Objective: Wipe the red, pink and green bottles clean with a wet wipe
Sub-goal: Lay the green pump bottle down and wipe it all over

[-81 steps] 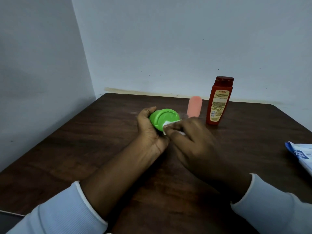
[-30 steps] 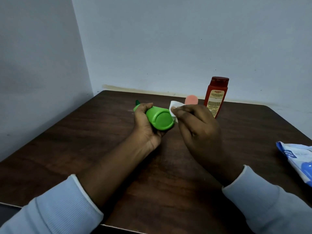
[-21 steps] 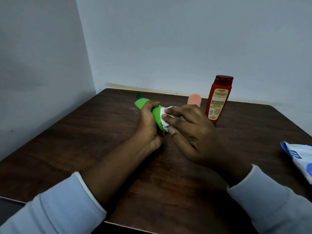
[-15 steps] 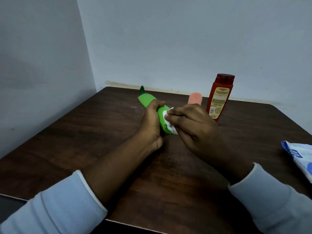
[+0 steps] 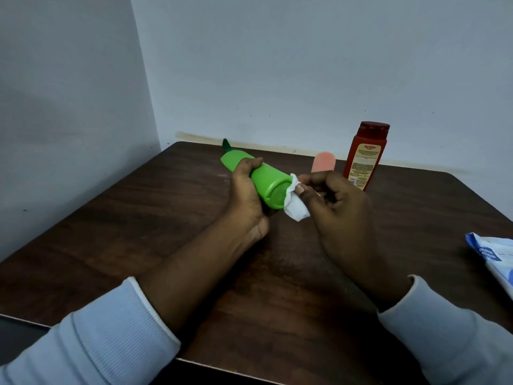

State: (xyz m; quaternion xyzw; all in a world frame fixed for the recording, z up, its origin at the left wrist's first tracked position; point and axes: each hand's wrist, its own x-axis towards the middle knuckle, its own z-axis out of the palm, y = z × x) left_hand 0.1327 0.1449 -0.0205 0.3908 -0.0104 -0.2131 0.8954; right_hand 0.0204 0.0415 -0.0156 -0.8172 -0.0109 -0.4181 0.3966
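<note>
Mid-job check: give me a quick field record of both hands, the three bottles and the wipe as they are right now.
left hand: grips green bottle round its middle, tilted, base toward camera
right hand: pinches wipe against the green bottle's base edge
pink bottle: on table behind right hand, lower part hidden
red bottle: upright, right of pink bottle, untouched
wipe pack: at table's right edge, partly out of frame

red bottle (image 5: 364,162) label reads roughly "karthika"; wipes pack (image 5: 492,258) lettering illegible.
</note>
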